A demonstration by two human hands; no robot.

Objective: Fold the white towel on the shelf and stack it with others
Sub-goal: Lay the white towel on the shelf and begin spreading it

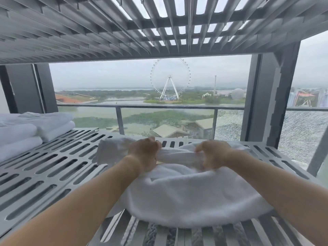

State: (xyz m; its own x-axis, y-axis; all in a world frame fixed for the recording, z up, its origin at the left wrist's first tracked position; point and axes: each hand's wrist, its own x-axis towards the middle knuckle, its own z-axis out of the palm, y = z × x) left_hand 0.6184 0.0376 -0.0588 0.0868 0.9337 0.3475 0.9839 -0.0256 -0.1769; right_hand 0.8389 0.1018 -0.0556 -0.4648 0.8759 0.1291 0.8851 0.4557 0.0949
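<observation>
White towel (186, 192): one, unfolded, lying in a rumpled mound on the middle of the shelf, its near edge reaching the shelf's front slats and a flatter flap spreading out to the left behind the left hand. Shelf (53, 167): grey, slotted, with a second slatted shelf (71, 29) of the same kind overhead. Left hand (144, 153): fingers curled tight round a raised, bunched ridge of the towel, bare forearm coming in from the lower left. Right hand (213, 155): likewise gripping the same ridge a little to the right, fingers curled down into the cloth, bare forearm coming in from the lower right; the two hands are near each other but apart. Folded towels (26, 132): white, stacked at the far left end of the same shelf, well apart from the loose towel. Background: glass balcony railing (159, 107), and beyond it water, green land and a Ferris wheel (170, 79) under a grey sky.
</observation>
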